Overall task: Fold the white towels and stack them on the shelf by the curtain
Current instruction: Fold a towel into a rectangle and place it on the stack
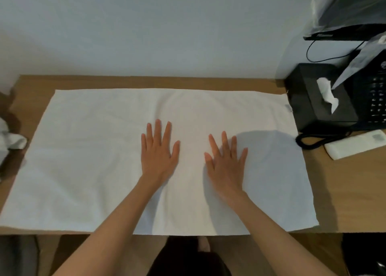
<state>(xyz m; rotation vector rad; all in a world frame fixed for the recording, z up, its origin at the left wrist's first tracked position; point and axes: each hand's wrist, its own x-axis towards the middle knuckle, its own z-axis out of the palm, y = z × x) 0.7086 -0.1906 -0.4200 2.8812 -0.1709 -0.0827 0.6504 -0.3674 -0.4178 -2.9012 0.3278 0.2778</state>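
Because a white towel (83, 150) needs to lie smooth before its first fold, it is spread flat across the wooden bench (344, 181), its far right corner just beside the black tissue box (319, 102). The left grip (159, 150) and right grip (226, 163) clasp nothing. Both are bare hands, palms down and fingers straight, pressing its middle, probably to flatten creases. A crumpled white cloth (10, 140) waits at the bench's left edge.

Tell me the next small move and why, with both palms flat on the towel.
Probably move both hands to the right edge of the towel and pinch its corners, ready to fold leftward. It lies spread and nearly smooth, the left hand and right hand rest flat near its middle gripping nothing, and the tissue box crowds that end.
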